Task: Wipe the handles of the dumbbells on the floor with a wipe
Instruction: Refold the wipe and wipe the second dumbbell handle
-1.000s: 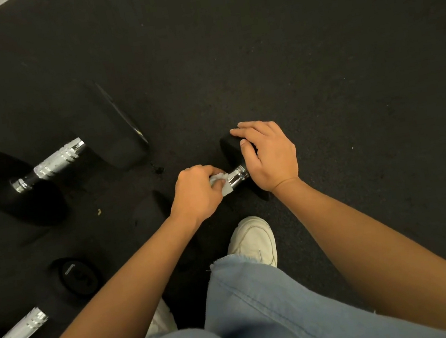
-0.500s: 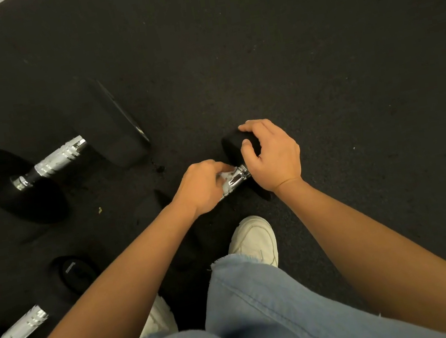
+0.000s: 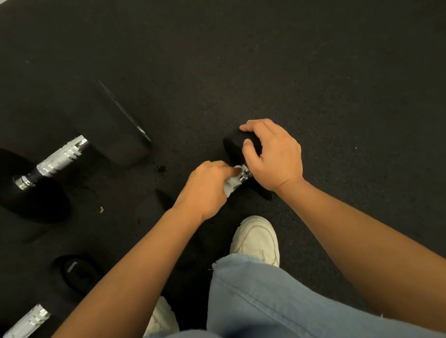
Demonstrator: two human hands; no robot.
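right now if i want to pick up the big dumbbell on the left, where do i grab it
Grab the big dumbbell by its silver handle, coming down from above with the palm wrapped across it. It lies flat on the floor with the ribbed bar bare between the two wide black ends, which look too broad to hold. It will likely be heavy, so take the middle of the bar.

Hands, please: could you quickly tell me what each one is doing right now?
Left hand: closed on the wipe, around the dumbbell handle.
Right hand: gripping the dumbbell's black head.

A crumpled white wipe (image 3: 231, 184) wraps the small black dumbbell's (image 3: 234, 145) chrome handle (image 3: 244, 173).
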